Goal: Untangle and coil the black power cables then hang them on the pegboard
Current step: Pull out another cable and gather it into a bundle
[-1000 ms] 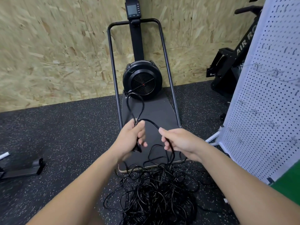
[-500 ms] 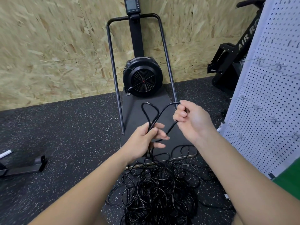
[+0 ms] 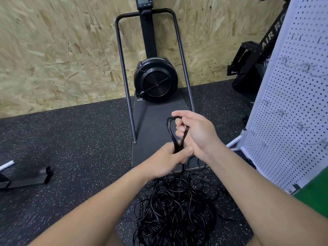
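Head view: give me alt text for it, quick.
Both hands hold a small loop of black cable: the left hand grips its base, the right hand its top. A tangled cable pile lies on the floor below; a white pegboard stands at right.

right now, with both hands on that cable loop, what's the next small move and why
Probably draw up more cable with the right hand and lay another turn into the left hand. Only a small loop is gathered between them, and the cable runs down into the tangled pile on the floor.
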Demonstrator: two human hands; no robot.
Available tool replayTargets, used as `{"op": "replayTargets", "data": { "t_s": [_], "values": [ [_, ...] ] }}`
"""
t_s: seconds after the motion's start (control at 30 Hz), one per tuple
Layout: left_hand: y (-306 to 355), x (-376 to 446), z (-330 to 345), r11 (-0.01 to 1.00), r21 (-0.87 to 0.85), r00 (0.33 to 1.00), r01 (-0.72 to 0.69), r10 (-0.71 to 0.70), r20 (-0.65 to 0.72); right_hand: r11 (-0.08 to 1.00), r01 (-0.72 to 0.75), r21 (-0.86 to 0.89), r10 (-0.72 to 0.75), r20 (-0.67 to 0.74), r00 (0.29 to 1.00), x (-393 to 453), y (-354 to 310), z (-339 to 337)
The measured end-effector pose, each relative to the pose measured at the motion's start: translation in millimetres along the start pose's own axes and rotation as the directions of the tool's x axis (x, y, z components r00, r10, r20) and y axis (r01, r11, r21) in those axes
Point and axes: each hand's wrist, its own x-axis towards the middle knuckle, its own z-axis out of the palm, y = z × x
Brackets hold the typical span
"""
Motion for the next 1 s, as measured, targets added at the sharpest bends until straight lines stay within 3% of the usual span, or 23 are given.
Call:
{"op": "replayTargets", "data": {
  "t_s": [0.1,0.2,0.27,0.33,0.43,0.5,0.6,0.67,0.77,0.9,0.93,1.0],
  "values": [
    [2,3,0,0.999,0.037,0.998,-0.026,0.028,-0.049,1.0,0.012,0.003,-0.012,-0.01,1.0,1,-7,-7],
    [-3,6,-5,0.998,0.038,0.998,-0.042,0.043,-0.035,0.925,0.145,-0.351,-0.158,-0.007,0.987,-1,-8,-12],
    [-4,5,-6,0.996,-0.083,0.999,-0.04,0.037,-0.035,0.8,0.236,-0.551,-0.301,-0.028,0.953,-3,-7,-17],
    [2,5,-8,0.965,-0.262,0.993,-0.024,-0.007,-0.114,0.763,0.243,-0.599,-0.329,-0.037,0.944,-5,-6,-22],
    [16,8,-27,0.861,-0.502,0.959,-0.077,-0.074,-0.274,0.852,0.002,-0.524,0.011,0.022,1.0,-7,7,-23],
    [23,11,-45,0.76,-0.632,0.942,-0.152,-0.081,-0.325,0.822,-0.141,-0.551,0.237,0.107,0.966,-9,25,-25],
    [23,18,-63,0.664,-0.712,0.928,-0.23,-0.071,-0.367,0.762,-0.189,-0.619,0.402,0.225,0.887,-12,51,-32],
    [24,20,-73,0.636,-0.718,0.917,-0.283,-0.038,-0.396,0.773,-0.192,-0.604,0.441,0.294,0.848,-16,59,-29],
    [29,20,-89,0.55,-0.765,0.916,-0.334,-0.001,-0.4,0.732,-0.014,-0.682,0.363,0.372,0.854,-22,60,-21],
    [25,16,-118,0.304,-0.882,0.932,-0.361,0.095,-0.349,0.411,0.138,-0.901,0.438,0.328,0.837,-27,62,-25],
    [21,15,-125,0.295,-0.887,0.935,-0.356,0.111,-0.338,0.36,0.126,-0.924,0.469,0.296,0.832,-28,63,-29],
    [11,10,-134,0.366,-0.87,0.943,-0.33,0.084,-0.323,0.362,0.045,-0.931,0.46,0.221,0.86,-26,61,-37]
  ]
}}
